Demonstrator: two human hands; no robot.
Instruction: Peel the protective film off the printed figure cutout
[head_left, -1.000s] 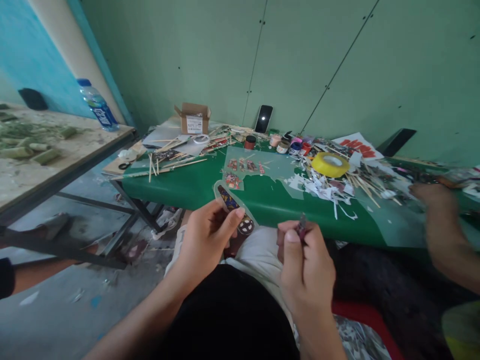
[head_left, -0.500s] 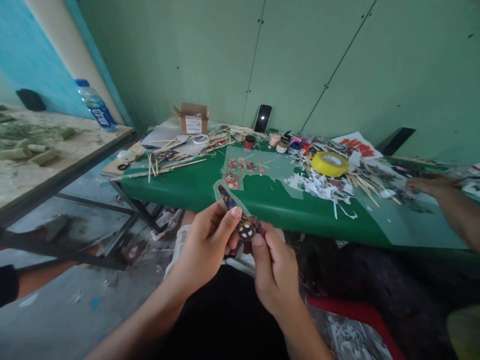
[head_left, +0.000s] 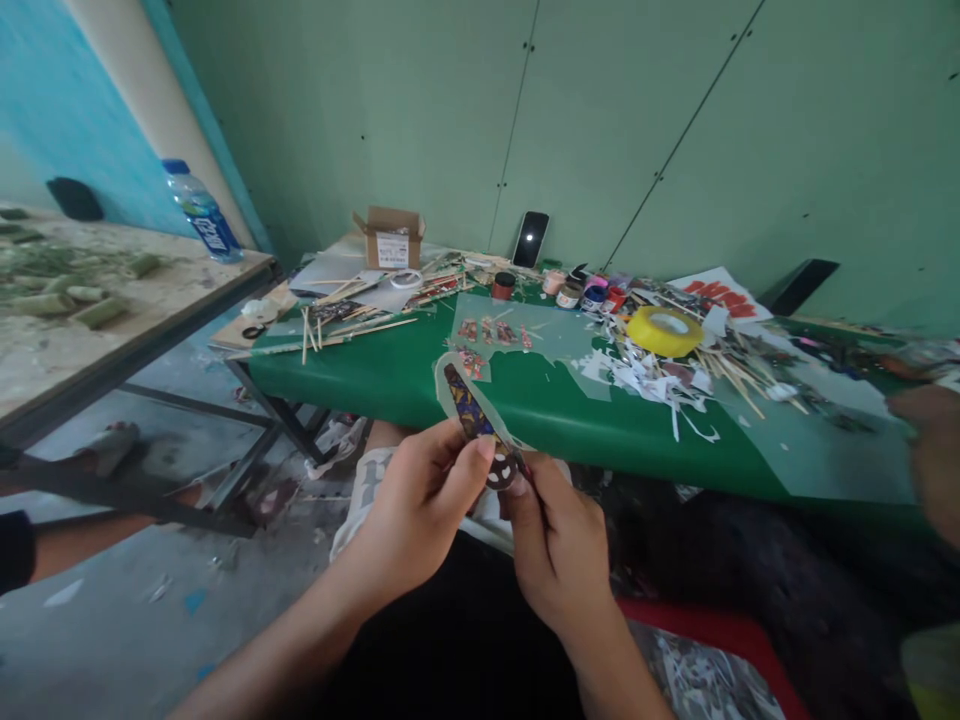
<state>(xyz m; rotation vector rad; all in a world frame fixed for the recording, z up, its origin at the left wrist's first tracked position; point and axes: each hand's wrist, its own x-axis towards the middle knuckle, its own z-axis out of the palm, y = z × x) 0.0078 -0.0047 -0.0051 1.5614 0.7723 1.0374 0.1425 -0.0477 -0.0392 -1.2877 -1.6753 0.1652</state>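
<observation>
My left hand [head_left: 420, 500] pinches a long laminated cut-out [head_left: 471, 412] with a blue and orange pattern, holding it upright over my lap. At its lower end is a dark round part with white spots [head_left: 501, 470]. My right hand [head_left: 559, 545] is closed against that round end, with a small dark red thing between its fingers that I cannot make out. Both hands are in front of the near edge of the green table [head_left: 375, 375].
On the table lie a yellow tape roll [head_left: 664, 330], white paper scraps [head_left: 645, 375], wooden sticks [head_left: 345, 325], small paint pots [head_left: 581, 292], a cardboard box [head_left: 391, 238] and a phone [head_left: 533, 238]. Another person's hand [head_left: 926, 440] is at the right. A water bottle [head_left: 201, 210] stands on the left bench.
My right hand came left from in front of me and met the lower end of the cut-out. The other person's hand at the right drew back toward the near edge.
</observation>
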